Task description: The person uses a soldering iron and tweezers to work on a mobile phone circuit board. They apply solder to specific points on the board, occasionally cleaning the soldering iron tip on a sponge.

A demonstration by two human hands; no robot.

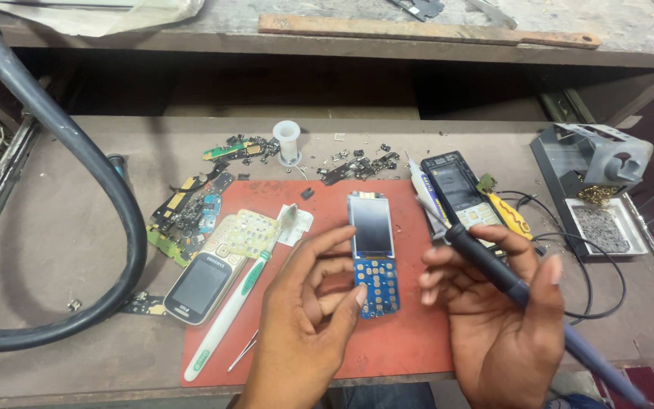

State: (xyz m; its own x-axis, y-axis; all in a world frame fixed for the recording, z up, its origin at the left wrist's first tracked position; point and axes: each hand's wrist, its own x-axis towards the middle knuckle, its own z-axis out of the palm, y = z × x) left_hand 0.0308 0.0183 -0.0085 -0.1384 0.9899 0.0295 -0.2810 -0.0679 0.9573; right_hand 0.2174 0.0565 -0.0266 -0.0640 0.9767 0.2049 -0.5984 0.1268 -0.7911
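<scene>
My left hand (308, 303) holds a bare phone board (373, 254) with a small screen on top and a blue keypad circuit below, pinched at its lower left edge over the red work mat (403, 344). My right hand (497, 310) grips a soldering iron (486, 261) with a dark handle. Its tip points up and left, beside the board's right edge, apart from it. The iron's blue cable runs off at the lower right.
On the mat lie a toothbrush (228, 314), tweezers (242, 352), a gold phone (202, 286) and a keypad sheet (247, 231). A black phone (456, 188), scattered circuit boards (187, 212), a solder spool (288, 140) and an iron stand (592, 170) surround it. A thick black hose (107, 189) curves at left.
</scene>
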